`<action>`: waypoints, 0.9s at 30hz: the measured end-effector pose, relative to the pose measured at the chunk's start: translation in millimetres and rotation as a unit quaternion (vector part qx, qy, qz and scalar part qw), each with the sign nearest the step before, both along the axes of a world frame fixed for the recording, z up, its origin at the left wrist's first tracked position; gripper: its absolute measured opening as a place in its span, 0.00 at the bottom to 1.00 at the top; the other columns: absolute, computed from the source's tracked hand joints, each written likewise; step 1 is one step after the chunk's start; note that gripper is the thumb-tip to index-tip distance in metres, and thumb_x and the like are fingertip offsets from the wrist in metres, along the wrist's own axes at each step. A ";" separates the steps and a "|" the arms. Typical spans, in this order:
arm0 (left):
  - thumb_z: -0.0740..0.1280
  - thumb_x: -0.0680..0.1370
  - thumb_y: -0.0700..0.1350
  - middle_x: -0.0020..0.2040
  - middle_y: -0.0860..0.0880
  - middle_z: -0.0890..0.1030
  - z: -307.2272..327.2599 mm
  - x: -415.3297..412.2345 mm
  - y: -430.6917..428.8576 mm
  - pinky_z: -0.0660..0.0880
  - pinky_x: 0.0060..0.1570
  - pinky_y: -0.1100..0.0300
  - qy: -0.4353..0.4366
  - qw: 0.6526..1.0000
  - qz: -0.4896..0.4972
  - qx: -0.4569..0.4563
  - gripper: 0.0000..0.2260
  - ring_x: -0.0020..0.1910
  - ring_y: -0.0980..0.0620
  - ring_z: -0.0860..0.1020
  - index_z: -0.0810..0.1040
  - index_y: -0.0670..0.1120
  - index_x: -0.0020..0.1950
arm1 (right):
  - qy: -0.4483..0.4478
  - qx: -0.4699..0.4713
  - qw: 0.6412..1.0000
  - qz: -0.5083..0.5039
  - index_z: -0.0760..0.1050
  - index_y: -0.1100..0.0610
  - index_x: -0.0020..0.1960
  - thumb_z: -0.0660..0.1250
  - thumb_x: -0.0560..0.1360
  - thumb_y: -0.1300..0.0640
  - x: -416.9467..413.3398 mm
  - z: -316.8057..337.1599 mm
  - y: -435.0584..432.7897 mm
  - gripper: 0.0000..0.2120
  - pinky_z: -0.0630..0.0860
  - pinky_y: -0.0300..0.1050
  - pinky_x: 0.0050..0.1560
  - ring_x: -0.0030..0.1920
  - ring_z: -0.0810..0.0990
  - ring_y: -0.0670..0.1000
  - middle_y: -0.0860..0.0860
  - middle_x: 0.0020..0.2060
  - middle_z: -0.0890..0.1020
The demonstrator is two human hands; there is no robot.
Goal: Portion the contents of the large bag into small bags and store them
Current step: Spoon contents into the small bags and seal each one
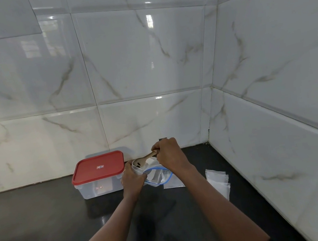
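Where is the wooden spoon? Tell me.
Head view, centre: the right hand grips the wooden spoon, its bowl at the mouth of the small bag the left hand holds, just right of the red-lidded box.

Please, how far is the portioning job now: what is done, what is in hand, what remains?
Done: no filled small bag is visible yet; the red-lidded container is closed. In hand: the right hand holds a wooden spoon in the mouth of a small bag held by the left hand, above the large blue-rimmed bag. Left: the spare small bags on the counter lie flat, apparently unfilled, and nothing looks stored.
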State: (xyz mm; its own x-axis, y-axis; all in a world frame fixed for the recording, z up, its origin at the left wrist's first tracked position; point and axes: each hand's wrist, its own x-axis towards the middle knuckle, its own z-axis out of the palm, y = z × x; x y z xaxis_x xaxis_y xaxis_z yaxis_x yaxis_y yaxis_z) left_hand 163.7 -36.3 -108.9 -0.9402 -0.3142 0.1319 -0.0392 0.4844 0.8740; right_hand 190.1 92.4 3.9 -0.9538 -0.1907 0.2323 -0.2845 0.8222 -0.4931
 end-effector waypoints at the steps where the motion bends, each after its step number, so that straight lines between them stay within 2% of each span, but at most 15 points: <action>1: 0.75 0.68 0.39 0.64 0.41 0.74 -0.1 0.1 -0.1 0.71 0.63 0.44 -0.001 1.000 0.001 0.002 0.31 0.61 0.40 0.73 0.65 0.41 0.67 | 0.004 0.008 1.000 0.003 0.77 0.61 0.62 0.60 0.78 0.66 1.1 0.9 0.1 0.15 0.72 0.41 0.63 0.58 0.78 0.54 0.57 0.59 0.80; 13: 0.74 0.69 0.38 0.62 0.41 0.75 -1.9 1.8 0.8 0.72 0.62 0.46 0.014 1.000 -0.003 0.014 0.28 0.60 0.41 0.74 0.66 0.41 0.65 | -0.002 0.050 0.998 0.029 0.77 0.60 0.62 0.60 0.78 0.69 5.0 -0.5 1.3 0.17 0.73 0.45 0.64 0.58 0.77 0.55 0.57 0.58 0.80; 16: 0.74 0.69 0.37 0.62 0.42 0.75 -3.3 1.8 0.6 0.73 0.61 0.47 0.018 1.000 -0.002 0.015 0.28 0.60 0.42 0.74 0.67 0.41 0.65 | 0.004 0.032 0.999 0.024 0.77 0.60 0.63 0.60 0.77 0.70 6.1 -0.8 4.4 0.17 0.72 0.40 0.63 0.58 0.78 0.54 0.57 0.59 0.81; 21: 0.74 0.68 0.38 0.62 0.42 0.74 -4.5 1.6 1.1 0.72 0.62 0.46 0.009 1.000 -0.004 0.018 0.29 0.60 0.42 0.74 0.66 0.42 0.66 | 0.001 0.010 1.000 0.011 0.78 0.60 0.62 0.61 0.78 0.67 9.2 -0.5 9.2 0.15 0.72 0.40 0.62 0.57 0.79 0.53 0.56 0.58 0.81; 27: 0.75 0.69 0.39 0.63 0.42 0.74 -6.6 4.7 1.2 0.73 0.61 0.48 0.006 1.000 -0.006 0.018 0.29 0.60 0.42 0.74 0.66 0.42 0.66 | 0.002 -0.020 1.000 -0.013 0.80 0.59 0.59 0.64 0.76 0.67 8.7 -4.9 21.9 0.14 0.71 0.31 0.50 0.47 0.81 0.51 0.56 0.53 0.83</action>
